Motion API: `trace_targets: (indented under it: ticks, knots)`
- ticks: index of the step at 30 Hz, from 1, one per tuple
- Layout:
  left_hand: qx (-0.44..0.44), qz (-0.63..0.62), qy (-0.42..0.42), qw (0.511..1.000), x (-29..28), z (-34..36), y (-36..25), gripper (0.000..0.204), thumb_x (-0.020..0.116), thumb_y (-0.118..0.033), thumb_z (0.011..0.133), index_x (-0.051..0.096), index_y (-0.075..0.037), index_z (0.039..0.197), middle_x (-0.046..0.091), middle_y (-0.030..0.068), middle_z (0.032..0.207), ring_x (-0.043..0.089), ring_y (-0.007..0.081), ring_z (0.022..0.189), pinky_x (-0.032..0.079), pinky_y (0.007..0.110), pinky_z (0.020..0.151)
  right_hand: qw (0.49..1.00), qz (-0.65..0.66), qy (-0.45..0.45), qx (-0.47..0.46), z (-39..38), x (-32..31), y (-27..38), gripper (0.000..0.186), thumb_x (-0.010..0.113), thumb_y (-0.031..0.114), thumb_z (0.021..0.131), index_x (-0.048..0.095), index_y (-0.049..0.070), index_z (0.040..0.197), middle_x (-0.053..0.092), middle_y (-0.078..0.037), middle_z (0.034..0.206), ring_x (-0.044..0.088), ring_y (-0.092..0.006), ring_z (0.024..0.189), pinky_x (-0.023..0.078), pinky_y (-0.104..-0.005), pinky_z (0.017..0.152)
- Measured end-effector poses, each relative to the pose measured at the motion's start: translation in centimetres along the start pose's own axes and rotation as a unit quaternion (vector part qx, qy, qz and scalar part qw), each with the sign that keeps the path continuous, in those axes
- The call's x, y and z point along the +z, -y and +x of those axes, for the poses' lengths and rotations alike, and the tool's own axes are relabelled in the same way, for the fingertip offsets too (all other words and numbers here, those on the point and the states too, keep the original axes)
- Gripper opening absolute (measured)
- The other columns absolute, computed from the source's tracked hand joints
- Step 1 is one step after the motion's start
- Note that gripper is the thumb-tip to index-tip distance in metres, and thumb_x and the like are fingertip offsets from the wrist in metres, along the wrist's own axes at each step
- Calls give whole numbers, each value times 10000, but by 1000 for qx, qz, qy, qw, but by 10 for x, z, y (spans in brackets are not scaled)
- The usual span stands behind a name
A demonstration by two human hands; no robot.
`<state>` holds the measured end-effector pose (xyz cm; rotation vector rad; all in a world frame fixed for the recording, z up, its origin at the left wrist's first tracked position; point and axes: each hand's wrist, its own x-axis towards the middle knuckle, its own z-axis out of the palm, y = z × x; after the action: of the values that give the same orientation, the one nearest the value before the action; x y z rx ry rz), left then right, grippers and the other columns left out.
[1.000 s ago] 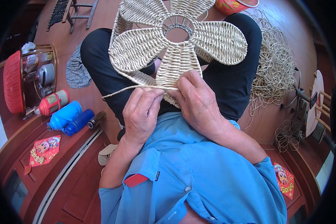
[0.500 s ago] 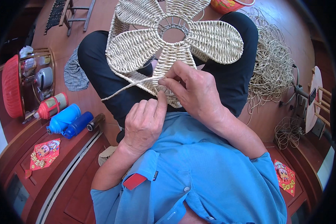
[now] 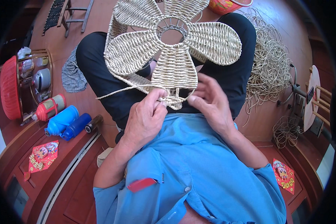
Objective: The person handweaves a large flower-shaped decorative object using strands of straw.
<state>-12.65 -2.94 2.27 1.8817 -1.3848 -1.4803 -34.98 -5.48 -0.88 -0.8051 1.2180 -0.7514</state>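
Observation:
Across my lap lies a flower-shaped woven straw piece (image 3: 174,72) with broad petals around an open round centre ring. Its nearest petal is tightly woven, with a gap of bare ribs below and more weaving at its lower tip. My left hand (image 3: 147,114) is closed on the left side of that tip, thumb and forefinger pinched together. A loose straw cord (image 3: 119,90) trails left from there over my thigh. On the tip's right side, my right hand (image 3: 212,102) has thumb and forefinger on a bent length of cord; its other fingers are loosely curled and slightly blurred.
A big heap of straw cord (image 3: 270,59) lies on the floor at right, near a bare wire flower frame (image 3: 286,131). At left are vacuum flasks (image 3: 63,118), a rack with a red basin (image 3: 12,87) and a crumpled cloth (image 3: 72,72). A bench (image 3: 72,15) stands far left.
My right hand has moved right and down, away from the petal's middle, uncovering the ribs. My left hand has shifted slightly and now pinches the tip. The flower piece has barely moved.

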Motion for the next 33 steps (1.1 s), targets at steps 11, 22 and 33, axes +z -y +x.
trace_targets:
  ticks: [11,22,33]
  knots:
    - [61,46,-73,994,7,-5,4,257,699,-60,995,771,-55,1241,553,0,690,471,63,611,413,285,586,984,73,102,124,28,24,6,393,814,28,955,675,-26,1318,772,-72,1143,720,-122,1012,593,-313,901]
    - [62,53,-112,990,7,-7,2,212,783,-71,984,769,-48,1195,644,8,724,559,66,636,470,269,609,987,128,41,93,22,31,-2,422,800,1,941,643,-25,1332,765,-85,1180,729,-133,1001,611,-323,900]
    - [62,53,-96,992,4,-5,3,208,783,-75,988,749,-27,1188,709,58,776,663,111,704,542,300,680,959,253,49,120,24,36,-17,343,711,-4,928,695,-28,1270,775,-79,1188,733,-142,1028,589,-322,955]
